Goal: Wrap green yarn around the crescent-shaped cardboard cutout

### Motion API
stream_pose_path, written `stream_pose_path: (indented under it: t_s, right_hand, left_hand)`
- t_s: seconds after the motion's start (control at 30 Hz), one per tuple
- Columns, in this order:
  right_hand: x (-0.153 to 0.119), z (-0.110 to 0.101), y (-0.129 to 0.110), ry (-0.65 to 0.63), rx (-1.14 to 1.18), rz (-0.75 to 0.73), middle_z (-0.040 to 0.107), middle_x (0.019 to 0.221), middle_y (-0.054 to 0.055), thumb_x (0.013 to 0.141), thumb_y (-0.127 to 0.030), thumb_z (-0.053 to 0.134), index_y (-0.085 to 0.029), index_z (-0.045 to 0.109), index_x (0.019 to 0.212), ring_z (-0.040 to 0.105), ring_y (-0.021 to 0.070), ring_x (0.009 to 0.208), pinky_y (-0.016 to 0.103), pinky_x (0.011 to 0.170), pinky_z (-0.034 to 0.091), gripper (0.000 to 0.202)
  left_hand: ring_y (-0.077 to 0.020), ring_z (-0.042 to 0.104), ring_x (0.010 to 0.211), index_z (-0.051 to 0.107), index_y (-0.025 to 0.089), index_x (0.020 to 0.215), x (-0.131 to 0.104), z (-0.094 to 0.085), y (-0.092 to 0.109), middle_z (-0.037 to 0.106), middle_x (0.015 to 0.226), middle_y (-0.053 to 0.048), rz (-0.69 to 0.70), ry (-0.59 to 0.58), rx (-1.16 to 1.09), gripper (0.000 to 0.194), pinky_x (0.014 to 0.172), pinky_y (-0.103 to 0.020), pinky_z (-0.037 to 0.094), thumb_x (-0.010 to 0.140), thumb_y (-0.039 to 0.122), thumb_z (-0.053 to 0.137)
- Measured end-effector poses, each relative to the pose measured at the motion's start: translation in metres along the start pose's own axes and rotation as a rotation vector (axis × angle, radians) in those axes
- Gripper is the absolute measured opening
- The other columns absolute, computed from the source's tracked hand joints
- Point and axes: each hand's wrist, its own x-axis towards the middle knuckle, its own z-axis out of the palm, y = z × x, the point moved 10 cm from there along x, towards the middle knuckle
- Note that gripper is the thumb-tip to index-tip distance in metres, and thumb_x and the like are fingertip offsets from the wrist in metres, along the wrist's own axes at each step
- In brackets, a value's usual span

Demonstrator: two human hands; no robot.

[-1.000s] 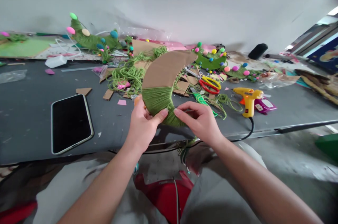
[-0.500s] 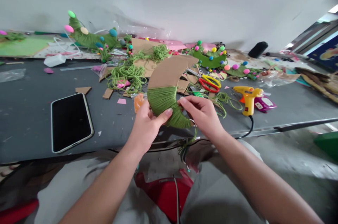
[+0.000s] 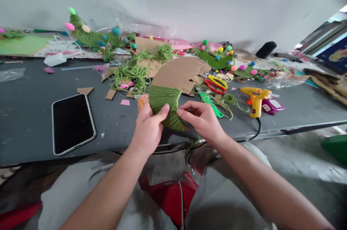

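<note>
A cardboard crescent (image 3: 177,72) is held up over the table's front edge, its upper part bare brown. Green yarn (image 3: 165,96) is wound in close turns round its lower half. My left hand (image 3: 148,125) grips the wound part at the left, thumb on the front and fingers behind. At the inner curve, my right hand (image 3: 202,116) pinches the green yarn between thumb and forefinger. The other fingers of that hand are curled. A loose green strand hangs below the right hand, over the table edge.
Behind lie a heap of green yarn (image 3: 130,76), scissors (image 3: 217,84) and a green-handled tool (image 3: 213,105). A yellow glue gun (image 3: 255,99) stands at right, its cord over the edge. A phone (image 3: 73,123) lies left. Decorated green crescents (image 3: 92,36) rest along the wall.
The crescent has turned slightly, its upper tip to the right and its lower end to the left. My right hand has shifted slightly left along the inner curve, and more of the green-handled tool shows.
</note>
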Motion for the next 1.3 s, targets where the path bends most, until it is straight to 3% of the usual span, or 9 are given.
stream_pose_path:
  t_s: [0.2, 0.3, 0.53, 0.67, 0.87, 0.97, 1.07, 1.2, 1.3]
  right_hand:
    - [-0.003, 0.008, 0.019, 0.038, 0.243, 0.125, 0.061, 0.068, -0.002, 0.068, -0.038, 0.087, -0.016, 0.071, 0.078, 0.046, 0.0068, 0.055, 0.02, 0.049, 0.036, 0.03]
    - [-0.005, 0.011, 0.019, 0.073, 0.299, 0.11, 0.062, 0.073, -0.002, 0.071, -0.035, 0.086, -0.016, 0.07, 0.075, 0.042, 0.0053, 0.055, 0.02, 0.05, 0.034, 0.026]
    - [-0.005, 0.009, 0.014, 0.099, 0.272, 0.033, 0.066, 0.08, -0.001, 0.077, -0.035, 0.082, -0.017, 0.074, 0.078, 0.04, 0.0059, 0.057, 0.022, 0.053, 0.035, 0.019]
    - [-0.003, 0.002, 0.017, 0.091, 0.248, 0.069, 0.061, 0.069, -0.002, 0.082, -0.04, 0.077, -0.019, 0.078, 0.088, 0.04, 0.0065, 0.054, 0.021, 0.049, 0.032, 0.022]
    - [-0.001, 0.004, 0.006, 0.006, 0.153, 0.05, 0.063, 0.071, -0.001, 0.083, -0.042, 0.077, -0.017, 0.077, 0.087, 0.046, 0.0071, 0.057, 0.021, 0.049, 0.035, 0.025]
    - [-0.001, 0.003, -0.006, -0.038, 0.076, -0.028, 0.067, 0.077, 0.001, 0.086, -0.041, 0.075, -0.016, 0.077, 0.088, 0.051, 0.0078, 0.062, 0.021, 0.053, 0.038, 0.025]
    - [0.002, -0.009, -0.013, 0.009, 0.035, -0.065, 0.071, 0.084, 0.003, 0.087, -0.044, 0.073, -0.016, 0.078, 0.094, 0.057, 0.01, 0.068, 0.022, 0.057, 0.042, 0.03]
    - [0.011, -0.029, -0.014, 0.119, -0.082, -0.064, 0.075, 0.099, 0.006, 0.085, -0.045, 0.074, -0.015, 0.079, 0.103, 0.065, 0.0151, 0.082, 0.025, 0.068, 0.05, 0.035]
    - [0.019, -0.033, -0.009, 0.112, -0.132, -0.047, 0.076, 0.104, 0.008, 0.082, -0.049, 0.077, -0.016, 0.077, 0.112, 0.068, 0.0182, 0.087, 0.028, 0.073, 0.053, 0.045]
  left_hand:
    - [-0.0219, 0.069, 0.102, 0.067, 0.019, 0.106, 0.001, -0.006, 0.001, 0.074, 0.107, -0.005, -0.002, 0.049, -0.059, 0.029, 0.097, -0.04, 0.055, 0.078, 0.013, 0.077]
    - [-0.0217, 0.069, 0.101, 0.066, 0.019, 0.103, 0.0, -0.007, 0.002, 0.073, 0.105, -0.005, -0.005, 0.076, -0.084, 0.029, 0.096, -0.039, 0.055, 0.077, 0.013, 0.077]
    - [-0.022, 0.069, 0.104, 0.063, 0.02, 0.106, 0.002, -0.009, 0.005, 0.072, 0.108, -0.005, 0.01, 0.081, -0.087, 0.032, 0.095, -0.038, 0.055, 0.078, 0.012, 0.077]
    - [-0.0236, 0.068, 0.109, 0.064, 0.021, 0.108, 0.002, -0.008, 0.001, 0.073, 0.111, -0.006, -0.006, 0.06, -0.065, 0.031, 0.096, -0.039, 0.055, 0.079, 0.016, 0.076]
    - [-0.021, 0.07, 0.1, 0.068, 0.019, 0.104, 0.0, -0.01, -0.008, 0.074, 0.104, -0.006, -0.06, 0.06, -0.067, 0.025, 0.088, -0.033, 0.058, 0.08, 0.016, 0.076]
    - [-0.0142, 0.069, 0.08, 0.066, 0.018, 0.103, 0.001, -0.014, -0.01, 0.072, 0.092, -0.003, -0.141, 0.109, -0.139, 0.023, 0.074, -0.025, 0.058, 0.082, 0.009, 0.072]
    - [-0.0104, 0.064, 0.069, 0.066, 0.014, 0.107, -0.002, -0.011, -0.021, 0.069, 0.089, -0.005, -0.33, 0.132, -0.304, 0.025, 0.063, -0.02, 0.056, 0.086, 0.004, 0.058]
    - [-0.0092, 0.055, 0.063, 0.065, 0.004, 0.112, -0.012, 0.007, -0.031, 0.063, 0.088, -0.011, -0.524, 0.048, -0.522, 0.03, 0.051, -0.016, 0.048, 0.093, 0.01, 0.043]
    - [-0.008, 0.048, 0.058, 0.065, 0.001, 0.109, -0.019, 0.018, -0.037, 0.06, 0.086, -0.012, -0.608, -0.056, -0.551, 0.035, 0.045, -0.015, 0.041, 0.097, 0.017, 0.036]
